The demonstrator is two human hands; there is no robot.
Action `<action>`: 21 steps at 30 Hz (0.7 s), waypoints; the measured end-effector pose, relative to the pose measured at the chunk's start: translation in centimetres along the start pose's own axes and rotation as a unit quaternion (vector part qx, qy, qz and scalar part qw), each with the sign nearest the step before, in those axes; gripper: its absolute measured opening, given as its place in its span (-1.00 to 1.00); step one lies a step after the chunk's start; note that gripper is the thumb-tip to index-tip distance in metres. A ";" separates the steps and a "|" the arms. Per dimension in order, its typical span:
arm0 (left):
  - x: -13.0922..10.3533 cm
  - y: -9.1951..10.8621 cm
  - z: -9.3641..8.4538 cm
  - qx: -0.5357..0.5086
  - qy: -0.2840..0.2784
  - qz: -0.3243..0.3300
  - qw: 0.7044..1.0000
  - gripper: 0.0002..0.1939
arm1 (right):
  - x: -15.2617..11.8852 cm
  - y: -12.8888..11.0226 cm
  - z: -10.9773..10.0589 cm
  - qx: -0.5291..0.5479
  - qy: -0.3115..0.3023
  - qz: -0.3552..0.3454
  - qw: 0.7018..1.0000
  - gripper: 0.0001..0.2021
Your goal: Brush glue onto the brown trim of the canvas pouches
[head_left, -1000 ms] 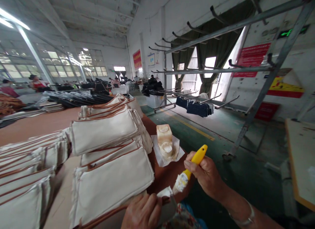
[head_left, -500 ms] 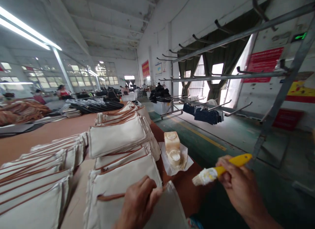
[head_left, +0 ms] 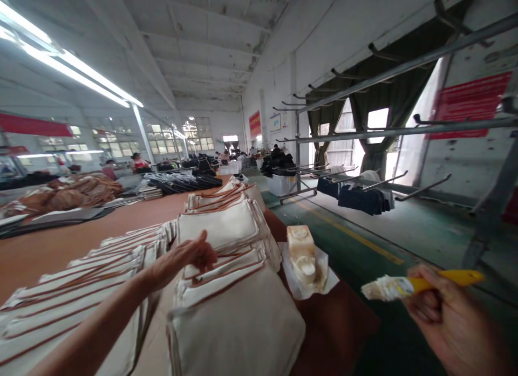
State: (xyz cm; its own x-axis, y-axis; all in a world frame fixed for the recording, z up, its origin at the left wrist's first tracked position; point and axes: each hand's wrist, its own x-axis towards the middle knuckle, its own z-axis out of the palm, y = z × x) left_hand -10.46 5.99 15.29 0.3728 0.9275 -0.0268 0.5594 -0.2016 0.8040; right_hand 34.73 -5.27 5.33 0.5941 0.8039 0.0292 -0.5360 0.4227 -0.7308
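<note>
The right hand (head_left: 449, 311) pinches the yellow-handled brush (head_left: 445, 281) clear of the cream pouches (head_left: 238, 322), probably to keep its white-coated bristles off them. The left hand (head_left: 198, 253), fingers loosely curled, reaches over the pile; I can't tell whether it touches. Just beyond the brush, the glue container (head_left: 301, 252) sits on paper (head_left: 329, 279), likely guarding the brown surface (head_left: 335, 322) from drips.

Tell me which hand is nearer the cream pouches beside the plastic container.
Left. The left hand is over the cream pouches; the right hand is off to their right, beyond the plastic container, holding the brush.
</note>
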 end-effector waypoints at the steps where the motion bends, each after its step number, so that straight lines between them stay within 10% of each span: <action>1: -0.5 -2.7 -0.9 0.066 0.047 -0.061 0.995 -0.24 | 0.0 0.6 -0.1 -0.001 -0.006 0.010 1.000 -0.61; 5: -1.9 -9.3 1.1 0.204 0.156 -0.083 0.963 -0.57 | 0.0 3.6 0.3 0.002 -0.018 0.042 0.999 -0.73; 13: 1.6 -8.4 17.2 0.331 0.094 -0.030 0.938 -0.84 | -1.3 6.1 1.3 -0.040 -0.046 0.059 0.996 -0.72; 21: 3.6 -9.3 20.2 0.359 0.122 -0.053 0.924 -0.90 | -1.0 6.3 -0.3 -0.045 -0.025 0.062 0.997 -0.70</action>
State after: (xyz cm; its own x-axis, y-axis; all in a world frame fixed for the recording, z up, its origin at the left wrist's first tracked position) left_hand 0.65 4.84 -4.26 0.1595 0.9795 0.1230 0.9626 -0.1819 0.2010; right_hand 30.96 -3.54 0.47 0.4950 0.8683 -0.0322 -0.5452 0.2815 -0.7896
